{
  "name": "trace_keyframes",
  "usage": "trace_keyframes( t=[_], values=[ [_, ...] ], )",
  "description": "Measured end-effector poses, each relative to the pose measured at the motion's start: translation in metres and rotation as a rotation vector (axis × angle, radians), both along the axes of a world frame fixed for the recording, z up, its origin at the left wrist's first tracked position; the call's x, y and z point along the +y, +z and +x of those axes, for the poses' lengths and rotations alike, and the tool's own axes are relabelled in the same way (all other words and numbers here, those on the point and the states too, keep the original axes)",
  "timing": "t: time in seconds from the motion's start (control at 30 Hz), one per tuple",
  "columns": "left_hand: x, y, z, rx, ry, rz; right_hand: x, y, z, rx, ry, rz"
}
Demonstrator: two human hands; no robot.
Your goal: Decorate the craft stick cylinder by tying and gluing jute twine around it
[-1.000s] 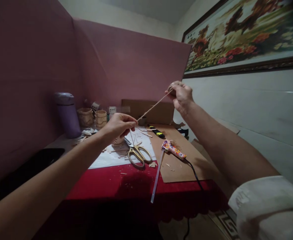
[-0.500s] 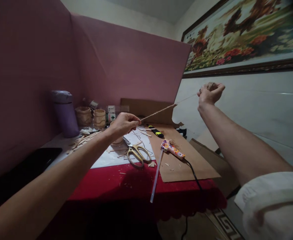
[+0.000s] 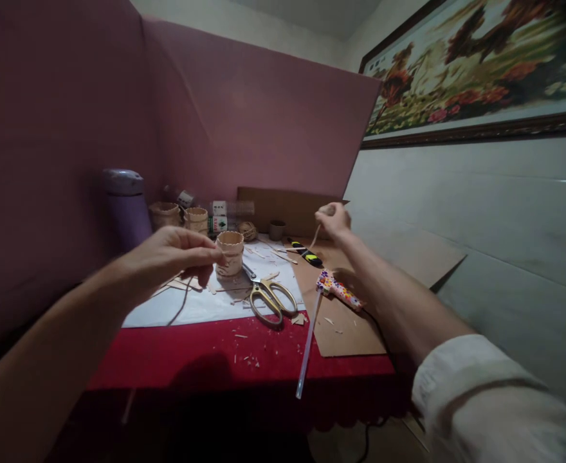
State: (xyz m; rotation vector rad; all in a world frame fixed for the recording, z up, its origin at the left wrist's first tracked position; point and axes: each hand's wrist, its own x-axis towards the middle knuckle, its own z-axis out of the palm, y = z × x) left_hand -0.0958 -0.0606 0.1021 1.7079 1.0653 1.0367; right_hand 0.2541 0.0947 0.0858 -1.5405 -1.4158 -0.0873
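My left hand (image 3: 179, 254) is closed in a pinch over the left of the table, and a strand of twine (image 3: 181, 303) hangs below it. Just past its fingertips stands a small wooden cup (image 3: 229, 257) with a scalloped rim; whether they touch I cannot tell. Raised above the cardboard, my right hand (image 3: 336, 222) closes around a small ball of twine (image 3: 328, 210), mostly hidden by the fingers. A short length of twine drops from it near the black and yellow utility knife (image 3: 306, 253). Gold-handled scissors (image 3: 271, 299) lie between the hands.
A flower-patterned glue gun (image 3: 337, 289) with a clear glue stick rests on the cardboard sheet (image 3: 345, 337). Two more wooden cups (image 3: 196, 220), a purple bottle (image 3: 127, 209), another twine ball (image 3: 247, 231) and a small grey cup (image 3: 277, 229) stand behind. Wood strips litter the white sheet (image 3: 157, 316).
The twine was stretched between both hands; no taut line joins them now. My right hand has come down and left with the ball. My left hand has shifted left and slightly lower.
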Motion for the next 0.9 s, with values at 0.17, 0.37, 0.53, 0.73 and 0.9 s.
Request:
trace_keyframes(
  t=[0.17,0.37,0.53,0.73,0.9],
  values=[
    [0.003,-0.033,0.007,-0.119,-0.084,-0.128,0.012,-0.047,-0.067,-0.129,0.092,-0.236],
    [0.008,-0.053,0.010,-0.295,-0.151,-0.288,-0.015,-0.055,-0.105,-0.246,0.289,-0.324],
    [0.010,-0.055,0.015,-0.323,-0.186,-0.324,-0.084,-0.041,-0.126,-0.100,0.695,-0.255],
    [0.015,-0.054,0.026,-0.294,-0.205,-0.403,-0.113,-0.041,-0.129,0.281,0.936,-0.143],
    [0.029,-0.057,0.025,-0.233,-0.177,-0.409,-0.090,-0.052,-0.108,0.724,0.816,-0.132]
  ],
)
